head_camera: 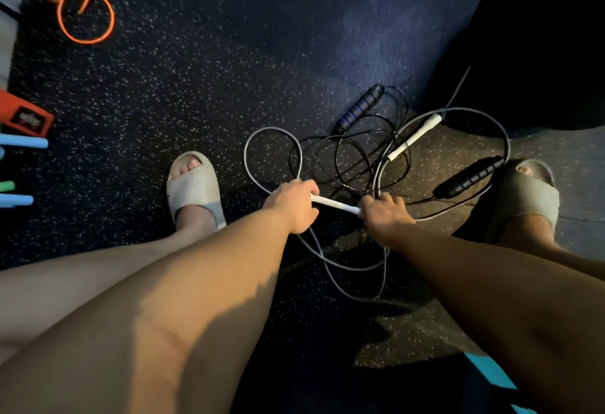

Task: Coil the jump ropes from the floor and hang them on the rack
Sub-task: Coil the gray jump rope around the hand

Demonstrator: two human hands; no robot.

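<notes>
On the speckled floor [196,86] between the two slippered feet: a white handle [334,204] of the grey rope [271,133], held at both ends. Left hand [293,205] is clenched round the near end, right hand [381,214] pinches the far end with its fingers curled on it. The rope's other white handle [414,137] lies further out, on the floor, with grey loops sprawled around both.

The black rope [347,158] is tangled through the grey one; its black handles [358,109] and [468,178] lie apart, one just beside the right slipper [523,197].

Step, as I read it: pickup of the first rope, coiling not begun.

Next move needs: lift the grey cord free of the black loops before winding, else both come up together. An orange rope [86,11] lies well apart at top left. Rack isn't in view.
</notes>
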